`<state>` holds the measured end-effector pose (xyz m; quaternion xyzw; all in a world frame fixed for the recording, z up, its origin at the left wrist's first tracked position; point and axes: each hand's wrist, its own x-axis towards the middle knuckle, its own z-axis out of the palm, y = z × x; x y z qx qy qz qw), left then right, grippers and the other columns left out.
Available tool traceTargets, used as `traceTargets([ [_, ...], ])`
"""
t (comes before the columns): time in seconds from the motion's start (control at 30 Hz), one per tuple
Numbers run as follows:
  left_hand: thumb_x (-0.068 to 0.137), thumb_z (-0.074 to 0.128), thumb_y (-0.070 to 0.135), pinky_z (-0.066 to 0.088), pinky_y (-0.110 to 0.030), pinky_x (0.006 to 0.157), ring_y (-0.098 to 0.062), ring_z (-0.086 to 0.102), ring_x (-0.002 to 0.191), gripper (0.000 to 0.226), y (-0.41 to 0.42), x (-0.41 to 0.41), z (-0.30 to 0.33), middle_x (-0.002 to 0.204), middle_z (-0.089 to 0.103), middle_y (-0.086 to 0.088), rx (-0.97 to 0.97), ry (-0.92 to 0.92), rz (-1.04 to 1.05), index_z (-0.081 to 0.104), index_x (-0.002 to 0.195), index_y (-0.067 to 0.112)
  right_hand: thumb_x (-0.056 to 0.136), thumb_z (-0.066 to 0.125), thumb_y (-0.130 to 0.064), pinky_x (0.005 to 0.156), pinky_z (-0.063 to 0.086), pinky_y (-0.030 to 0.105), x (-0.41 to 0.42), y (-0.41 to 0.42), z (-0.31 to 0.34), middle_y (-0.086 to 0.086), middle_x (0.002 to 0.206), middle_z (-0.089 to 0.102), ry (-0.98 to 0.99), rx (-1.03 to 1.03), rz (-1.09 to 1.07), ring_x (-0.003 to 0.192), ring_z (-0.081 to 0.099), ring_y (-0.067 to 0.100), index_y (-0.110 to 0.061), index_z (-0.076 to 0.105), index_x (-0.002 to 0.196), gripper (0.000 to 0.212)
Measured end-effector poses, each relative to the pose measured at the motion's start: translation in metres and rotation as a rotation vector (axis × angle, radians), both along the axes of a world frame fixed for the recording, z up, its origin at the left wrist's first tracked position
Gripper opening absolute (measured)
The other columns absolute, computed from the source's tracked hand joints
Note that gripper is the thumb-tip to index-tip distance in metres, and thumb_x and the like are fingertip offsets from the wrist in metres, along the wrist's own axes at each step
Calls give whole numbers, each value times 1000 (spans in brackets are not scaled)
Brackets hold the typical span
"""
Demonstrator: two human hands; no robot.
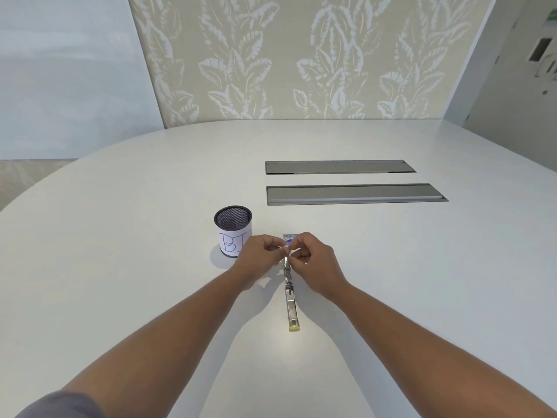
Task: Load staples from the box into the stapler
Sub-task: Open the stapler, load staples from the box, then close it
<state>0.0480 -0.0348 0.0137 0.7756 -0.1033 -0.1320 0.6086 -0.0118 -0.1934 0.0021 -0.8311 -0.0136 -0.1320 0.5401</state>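
On a white table (120, 236), stapler (291, 300) lying opened out flat. Above its far end, left hand (260, 256) and right hand (313, 260), fingertips pinched together, probably on a staple strip. Staple box (288, 236) just behind. Loading seemingly underway, closing left.

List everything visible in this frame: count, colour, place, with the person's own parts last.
table: one, white, fills the lower frame
cable hatches: two, grey, set in the table, far right of centre
mesh cup: one, black with a white paper label, left of the hands
staple box: one, blue and white, just behind the hands
stapler: one, metal with a yellow-green end, opened flat, centre
wall panel: one, beige leaf pattern, behind the table
left hand: fingers pinching something tiny above the stapler
right hand: the same, meeting the left
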Motion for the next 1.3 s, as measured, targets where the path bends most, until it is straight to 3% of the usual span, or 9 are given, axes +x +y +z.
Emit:
traceTargets([
  [0.13,88,77,10,57,-31,79,-21,62,76,15,3,-2,2,85,67,-13,-79,94,-45,74,102,6,83,64,-5,62,51,15,0,3,0,-1,80,74,7,-1,10,70,72,16,-33,60,93,29],
  [0.23,89,72,2,57,-21,65,-16,63,69,9,5,0,2,86,67,-10,-105,135,9,72,96,8,85,68,-13,62,45,13,1,5,-4,-9,92,69,26,-108,-52,67,66,5,-34,60,100,27],
  [0.33,94,58,6,51,-21,66,-12,61,69,22,6,3,-5,90,67,-1,198,-65,22,72,108,17,84,70,-34,67,42,22,2,6,-9,-12,94,60,83,-309,-127,67,55,3,-31,63,116,33],
  [0.4,95,51,9,48,-23,80,-15,64,91,34,5,4,-7,107,65,3,434,-216,-51,70,122,20,81,69,-39,65,42,26,1,6,-11,-9,85,62,152,-344,-104,65,54,2,-32,65,118,39],
  [0.6,88,46,10,51,-31,80,-19,63,95,44,4,11,-11,104,67,3,651,-306,-147,75,116,29,86,65,-33,70,52,34,0,8,-11,-4,79,70,169,-425,5,73,62,15,-37,66,118,32],
  [0.93,87,48,13,51,-28,74,-17,64,85,39,4,18,-14,106,74,4,616,-282,-137,77,107,31,96,61,-30,86,51,41,3,11,-7,0,92,71,192,-533,44,96,62,26,-27,56,137,42],
  [1.07,89,51,13,52,-28,79,-16,65,90,35,6,20,-18,104,75,6,568,-257,-107,78,108,26,97,57,-27,80,50,39,5,16,-3,4,94,69,207,-608,64,91,59,28,-24,58,126,30],
  [1.2,90,53,13,42,-23,66,-9,56,70,32,5,21,-20,84,68,10,562,-247,-115,79,104,26,97,55,-24,79,49,38,5,17,-2,6,97,68,238,-628,60,91,58,28,-18,63,109,16],
  [1.3,89,52,14,44,-23,66,-10,59,72,34,5,20,-20,83,69,14,564,-240,-124,79,101,31,98,55,-24,81,48,38,5,17,-2,6,102,70,245,-636,78,98,60,28,-24,61,128,30],
])
